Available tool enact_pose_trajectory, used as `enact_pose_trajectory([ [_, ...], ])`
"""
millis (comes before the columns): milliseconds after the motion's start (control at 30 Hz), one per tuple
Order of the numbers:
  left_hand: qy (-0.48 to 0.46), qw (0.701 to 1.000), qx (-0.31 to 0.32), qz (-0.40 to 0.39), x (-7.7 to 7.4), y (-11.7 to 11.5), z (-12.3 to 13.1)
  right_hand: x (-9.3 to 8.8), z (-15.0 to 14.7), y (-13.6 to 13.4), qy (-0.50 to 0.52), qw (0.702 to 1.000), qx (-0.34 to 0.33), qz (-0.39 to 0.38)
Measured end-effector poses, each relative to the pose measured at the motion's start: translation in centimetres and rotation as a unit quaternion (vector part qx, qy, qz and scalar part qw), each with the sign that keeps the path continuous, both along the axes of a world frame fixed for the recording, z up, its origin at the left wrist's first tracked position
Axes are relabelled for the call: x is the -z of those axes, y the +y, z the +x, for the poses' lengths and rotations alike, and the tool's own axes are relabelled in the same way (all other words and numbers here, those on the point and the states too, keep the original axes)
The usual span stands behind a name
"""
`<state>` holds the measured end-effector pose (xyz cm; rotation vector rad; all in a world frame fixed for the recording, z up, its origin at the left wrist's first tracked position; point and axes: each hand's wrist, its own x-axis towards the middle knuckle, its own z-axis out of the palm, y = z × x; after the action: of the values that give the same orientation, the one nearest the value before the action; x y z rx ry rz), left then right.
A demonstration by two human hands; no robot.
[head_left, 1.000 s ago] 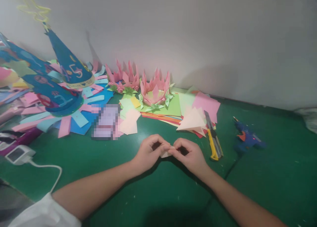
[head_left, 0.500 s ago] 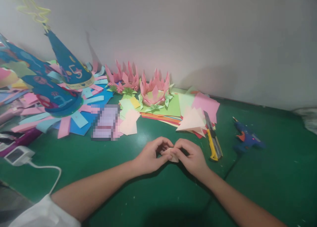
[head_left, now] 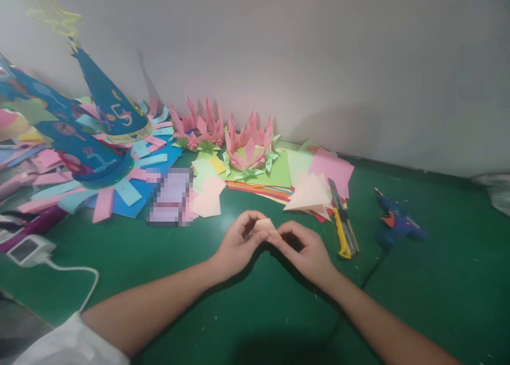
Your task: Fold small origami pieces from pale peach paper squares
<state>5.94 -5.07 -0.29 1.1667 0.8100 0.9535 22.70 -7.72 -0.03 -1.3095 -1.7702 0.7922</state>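
A small piece of pale peach paper (head_left: 264,226), with straight folded-looking edges, is held between my two hands above the green table (head_left: 191,317). My left hand (head_left: 239,244) pinches its left side, thumb in front and fingers curled behind. From the right, my right hand (head_left: 305,248) grips its lower right edge between thumb and fingers. The two thumbs nearly meet at the paper's lower edge. Part of the paper is hidden by the fingers. Beyond the hands lie more peach sheets (head_left: 308,194), and a yellow utility knife (head_left: 342,229) rests to the right.
A blue glue gun (head_left: 400,221) with a cord lies at right. Pink paper crowns (head_left: 251,147) stand on coloured sheets (head_left: 281,171) by the wall. Blue cone hats (head_left: 107,96) fill the left, near a blurred-out rectangular object (head_left: 169,197) and a white device with a cable (head_left: 32,249).
The paper has come up and turned, so more of its face shows above the thumbs. My left hand has shifted slightly up and left; the tabletop things stay put.
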Motion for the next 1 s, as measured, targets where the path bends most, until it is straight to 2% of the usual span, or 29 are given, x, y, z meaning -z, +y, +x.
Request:
enact_pose_trajectory([
  [133,0.016,0.999,0.023,0.021,0.26,0.03,-0.08,0.13,0.25,0.04,0.007,1.0,0.011,0.011],
  [333,0.118,0.99,0.03,0.073,0.31,-0.01,0.0,0.25,0.39,0.0,0.032,0.999,0.012,0.009],
  [500,0.076,0.995,0.061,0.002,-0.03,-0.17,0.05,-0.04,0.21,-0.03,0.003,1.0,0.002,0.023],
  [800,0.077,0.997,0.01,0.029,0.0,-0.54,0.37,0.21,0.14,-0.12,0.021,0.998,0.032,0.043],
  [1000,0.055,0.996,-0.011,-0.076,0.12,-0.65,0.76,0.5,-0.04,-0.08,0.025,0.998,0.056,0.029],
])
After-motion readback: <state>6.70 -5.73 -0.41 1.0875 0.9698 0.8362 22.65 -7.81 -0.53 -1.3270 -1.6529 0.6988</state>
